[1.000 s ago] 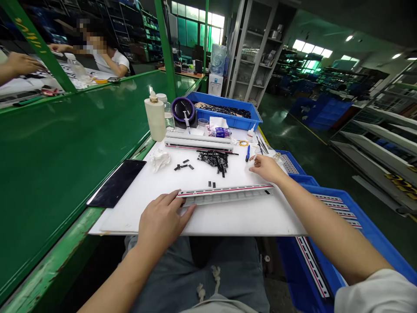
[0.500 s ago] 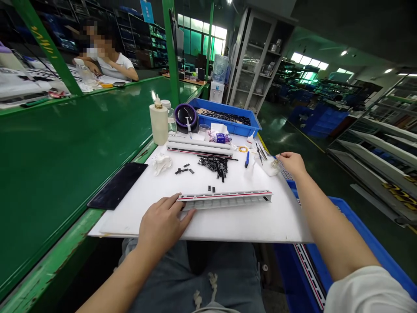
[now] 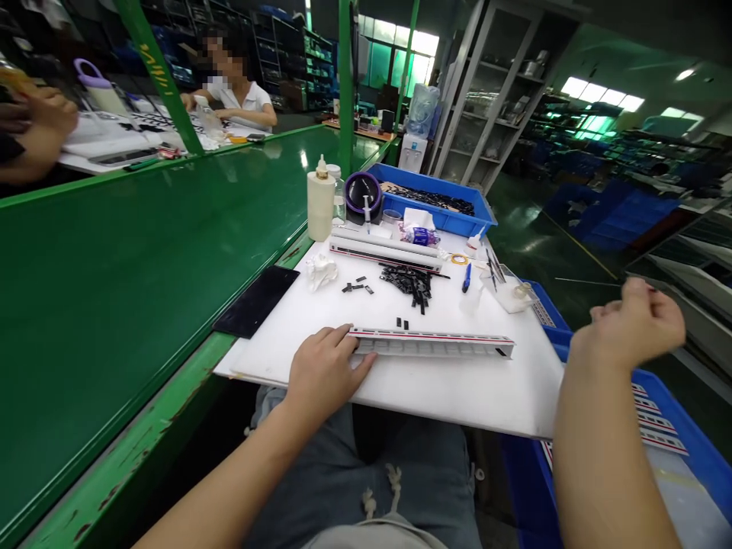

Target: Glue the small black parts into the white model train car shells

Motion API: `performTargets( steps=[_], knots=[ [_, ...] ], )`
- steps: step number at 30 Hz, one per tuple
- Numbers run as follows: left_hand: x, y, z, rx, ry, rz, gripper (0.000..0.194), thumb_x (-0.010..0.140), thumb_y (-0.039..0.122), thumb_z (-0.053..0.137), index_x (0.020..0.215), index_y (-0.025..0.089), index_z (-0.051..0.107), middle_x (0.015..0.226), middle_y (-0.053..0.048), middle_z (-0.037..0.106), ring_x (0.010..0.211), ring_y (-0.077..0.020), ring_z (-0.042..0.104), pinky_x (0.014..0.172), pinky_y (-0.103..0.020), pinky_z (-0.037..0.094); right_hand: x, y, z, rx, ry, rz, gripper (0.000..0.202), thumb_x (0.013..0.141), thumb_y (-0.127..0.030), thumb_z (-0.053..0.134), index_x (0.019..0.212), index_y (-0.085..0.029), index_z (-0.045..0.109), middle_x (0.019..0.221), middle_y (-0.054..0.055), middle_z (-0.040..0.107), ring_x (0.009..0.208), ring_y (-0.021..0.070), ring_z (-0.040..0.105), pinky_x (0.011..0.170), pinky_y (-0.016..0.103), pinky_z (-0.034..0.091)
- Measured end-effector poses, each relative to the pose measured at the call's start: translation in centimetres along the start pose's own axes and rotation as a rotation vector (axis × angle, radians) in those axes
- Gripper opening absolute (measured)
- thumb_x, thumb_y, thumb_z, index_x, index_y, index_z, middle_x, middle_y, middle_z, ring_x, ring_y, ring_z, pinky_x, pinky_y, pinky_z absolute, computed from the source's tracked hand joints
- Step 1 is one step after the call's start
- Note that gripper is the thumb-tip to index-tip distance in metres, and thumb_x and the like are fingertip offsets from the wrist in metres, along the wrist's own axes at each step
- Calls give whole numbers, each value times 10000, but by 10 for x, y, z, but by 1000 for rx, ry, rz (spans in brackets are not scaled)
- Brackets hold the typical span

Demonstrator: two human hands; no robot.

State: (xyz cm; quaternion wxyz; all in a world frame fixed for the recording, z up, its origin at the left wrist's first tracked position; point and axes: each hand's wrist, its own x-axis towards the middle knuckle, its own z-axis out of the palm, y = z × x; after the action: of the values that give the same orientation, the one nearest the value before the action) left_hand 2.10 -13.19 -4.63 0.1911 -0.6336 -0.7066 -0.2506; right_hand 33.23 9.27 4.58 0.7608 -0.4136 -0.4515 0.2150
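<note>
My left hand [image 3: 329, 367] grips the left end of a long white channel-shaped part [image 3: 435, 343] with a red stripe, lying on the white board. Raised to the right, beyond the board's edge, my right hand [image 3: 637, 328] has its fingers pinched around a thin rod [image 3: 586, 282] that points left. Two small black pieces [image 3: 402, 324] lie just behind the part. Farther back are a pile of black pieces [image 3: 409, 286], a few loose ones [image 3: 357, 286], and more white striped parts [image 3: 386, 253]. A small container [image 3: 521, 291] stands on a white pad at the right.
A bottle [image 3: 321, 202], crumpled tissue [image 3: 322, 272], blue pen [image 3: 467, 278] and tweezers [image 3: 495, 267] surround the work. Behind is a blue bin [image 3: 431, 200]; another blue bin [image 3: 680, 412] with striped parts sits low right. Across the green surface [image 3: 188, 244] a person [image 3: 243, 99] sits.
My right hand has moved from above the small container out to the right and up. The camera view has turned left; my left hand still holds the channel part.
</note>
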Motion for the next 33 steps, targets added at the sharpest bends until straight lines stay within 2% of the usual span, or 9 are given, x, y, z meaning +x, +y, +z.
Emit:
performTargets(
  steps=[1,3,5,8,11,14,22,29,33],
  knots=[
    [0,0,0,-4,-6,-7,270,853,427,623,796,173,693,1043,-98,736,885,-274,668,765,-418,562,-22,-15,0,139,62,48,103,814,-245,601,756,-231,517,574,-71,351,477,94,289,423,236,223],
    [0,1,0,-8,-14,-18,262,843,424,634,797,172,691,1042,-97,734,885,-276,665,759,-421,561,-77,-39,5,344,-75,213,131,758,-192,665,709,-193,543,606,-62,404,471,65,288,400,206,197],
    [0,1,-1,-9,-15,-24,263,842,425,633,799,171,688,1043,-97,733,885,-275,662,761,-422,558,-136,-54,14,385,-246,309,117,762,-221,706,738,-177,600,590,-66,418,463,60,301,416,207,249],
    [0,2,-2,-9,-23,-18,265,852,424,619,820,170,688,1051,-100,729,883,-274,657,769,-422,552,-207,-57,29,245,-504,249,75,810,-262,707,784,-195,686,615,-40,470,519,90,381,473,237,315],
    [-1,2,-4,-11,-37,-21,258,855,415,611,849,169,689,1052,-100,727,886,-277,654,763,-420,547,-241,-49,39,105,-662,115,57,833,-262,689,837,-229,736,643,-18,501,573,130,431,519,278,356],
    [-2,2,-4,-11,-40,-24,254,855,407,606,835,167,687,1041,-105,727,877,-281,654,746,-417,543,-250,-43,46,66,-705,68,73,844,-264,674,870,-250,741,647,-9,533,590,155,457,551,308,386],
    [-3,0,0,-25,-19,-33,242,863,391,592,816,172,684,1047,-105,725,881,-280,653,749,-420,538,-254,-37,51,38,-767,57,80,851,-246,669,885,-257,741,672,-4,568,594,158,479,545,308,398],
    [-2,1,-2,-32,-13,-34,254,858,411,613,841,169,689,1046,-104,725,885,-279,650,749,-414,538,-236,-65,37,90,-625,17,117,841,-203,676,893,-285,739,688,-10,565,607,149,488,533,286,383],
    [-2,1,-3,-32,-14,-28,239,858,403,617,823,177,687,1055,-108,723,895,-281,651,757,-417,540,-195,-64,11,72,-490,-132,80,800,-252,710,871,-275,740,730,20,614,644,181,550,533,302,413]
  ],
)
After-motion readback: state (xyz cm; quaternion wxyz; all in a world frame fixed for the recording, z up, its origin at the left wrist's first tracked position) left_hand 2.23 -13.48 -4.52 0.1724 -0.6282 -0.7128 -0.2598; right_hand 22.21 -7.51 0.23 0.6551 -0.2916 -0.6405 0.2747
